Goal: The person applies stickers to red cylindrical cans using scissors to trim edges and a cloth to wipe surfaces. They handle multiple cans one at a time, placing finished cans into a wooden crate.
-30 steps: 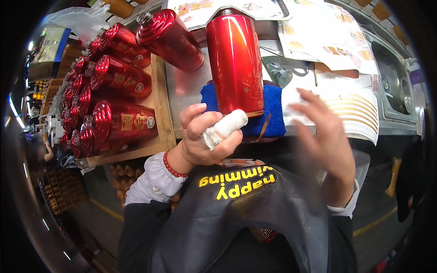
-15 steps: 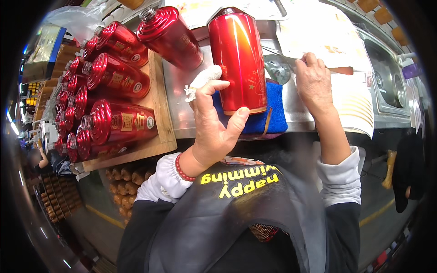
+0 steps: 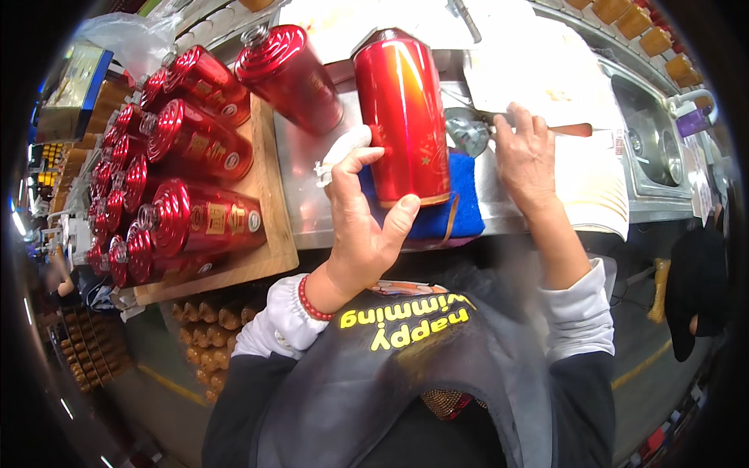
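Observation:
A glossy red bottle (image 3: 402, 125) lies lengthwise before me, its dark angular end pointing away. Its near end rests on a folded blue towel (image 3: 464, 203). My left hand (image 3: 363, 210) is closed partway round the bottle's lower left side. The thumb meets the near rim, and one finger is wrapped in white. My right hand (image 3: 527, 160) is bent down over white sheets (image 3: 585, 179). From under it, toward the right, comes the wooden handle (image 3: 573, 129) of a tool; its other end is hard to make out. Whatever the fingers grip is hidden.
More red bottles (image 3: 204, 218) with clear stoppers crowd a wooden board (image 3: 273, 195) on the left. Another red bottle (image 3: 292, 82) stands behind my left hand. A greyish translucent object (image 3: 468, 132) lies between the towel and my right hand. At the right is a metal sink (image 3: 651, 140).
The whole view has shifted slightly. My right hand's fingers have moved a little left and uncurled somewhat over the sheets. My left hand keeps its place on the bottle.

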Tool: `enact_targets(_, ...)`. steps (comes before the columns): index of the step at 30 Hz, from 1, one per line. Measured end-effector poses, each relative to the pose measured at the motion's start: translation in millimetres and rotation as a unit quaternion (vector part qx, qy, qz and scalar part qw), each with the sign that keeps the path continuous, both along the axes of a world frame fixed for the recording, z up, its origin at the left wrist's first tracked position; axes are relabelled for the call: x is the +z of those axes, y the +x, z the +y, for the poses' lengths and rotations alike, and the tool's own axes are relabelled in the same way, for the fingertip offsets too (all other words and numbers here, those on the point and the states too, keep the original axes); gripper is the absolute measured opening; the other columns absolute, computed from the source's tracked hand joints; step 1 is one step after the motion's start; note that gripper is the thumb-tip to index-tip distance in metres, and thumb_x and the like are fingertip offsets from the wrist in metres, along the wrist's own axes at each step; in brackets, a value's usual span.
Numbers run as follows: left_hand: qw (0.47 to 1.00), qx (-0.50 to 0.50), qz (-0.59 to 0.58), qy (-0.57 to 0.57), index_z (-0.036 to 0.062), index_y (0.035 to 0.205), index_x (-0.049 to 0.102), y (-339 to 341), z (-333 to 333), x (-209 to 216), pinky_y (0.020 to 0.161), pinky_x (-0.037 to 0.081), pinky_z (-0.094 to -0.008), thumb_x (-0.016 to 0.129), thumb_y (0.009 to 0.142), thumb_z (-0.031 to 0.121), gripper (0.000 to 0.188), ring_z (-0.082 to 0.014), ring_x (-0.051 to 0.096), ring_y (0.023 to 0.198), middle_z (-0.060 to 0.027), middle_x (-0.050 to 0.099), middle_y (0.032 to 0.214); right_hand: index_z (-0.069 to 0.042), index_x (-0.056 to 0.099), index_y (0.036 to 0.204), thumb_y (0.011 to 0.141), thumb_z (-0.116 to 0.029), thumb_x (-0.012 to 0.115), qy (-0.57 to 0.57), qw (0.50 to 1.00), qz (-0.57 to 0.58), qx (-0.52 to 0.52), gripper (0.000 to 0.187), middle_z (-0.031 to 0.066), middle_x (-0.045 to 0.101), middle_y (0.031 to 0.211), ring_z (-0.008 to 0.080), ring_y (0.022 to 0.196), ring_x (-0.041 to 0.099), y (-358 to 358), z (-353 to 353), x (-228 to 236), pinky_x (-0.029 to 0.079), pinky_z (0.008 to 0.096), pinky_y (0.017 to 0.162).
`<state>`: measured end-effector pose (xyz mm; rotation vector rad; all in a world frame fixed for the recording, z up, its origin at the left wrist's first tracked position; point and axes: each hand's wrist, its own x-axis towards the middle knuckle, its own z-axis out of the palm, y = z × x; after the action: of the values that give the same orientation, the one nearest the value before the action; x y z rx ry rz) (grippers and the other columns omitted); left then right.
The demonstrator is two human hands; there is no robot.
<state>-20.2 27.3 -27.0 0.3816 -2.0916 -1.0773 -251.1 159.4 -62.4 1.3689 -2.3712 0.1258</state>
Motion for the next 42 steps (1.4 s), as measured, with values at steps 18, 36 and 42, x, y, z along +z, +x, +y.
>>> enact_targets(18,1.000,-0.023,0.009,0.019,-0.0027,0.138,0.041,1.7,-4.8,-6.6,0.115,0.028,-0.0431,0.070,0.092,0.019,0.059,-0.0327,0.040,0.131,-0.0207,0.042,0.140,-0.006,0.070,0.095,0.086,-0.016,0.069,0.070,0.995,-0.027,-0.059,0.014,0.0156,0.054,0.143,0.0340,0.120,0.052,-5.9,-14.3,3.7,0.046,0.0481,0.090)
enact_targets(36,0.998,-0.031,0.013,0.047,-0.0021,0.137,0.042,-1.0,-3.4,-2.4,0.119,0.025,-0.0439,0.064,0.096,0.019,0.052,-0.0318,0.036,0.139,-0.0221,0.039,0.145,-0.004,0.069,0.087,0.070,-0.013,0.073,0.081,0.992,-0.069,-0.066,0.020,0.0124,0.059,0.106,0.0323,0.105,0.055,19.0,30.7,13.9,0.047,0.0467,0.078)
enact_targets(42,0.998,-0.029,0.035,0.042,-0.0019,0.136,0.043,-1.1,-5.3,-6.4,0.120,0.023,-0.0429,0.058,0.099,0.020,0.045,-0.0323,0.037,0.140,-0.0227,0.039,0.148,-0.005,0.069,0.078,0.069,-0.010,0.070,0.057,0.998,-0.027,0.005,0.011,0.0116,0.058,0.108,0.0307,0.105,0.053,23.5,34.8,20.8,0.042,0.0437,0.077)
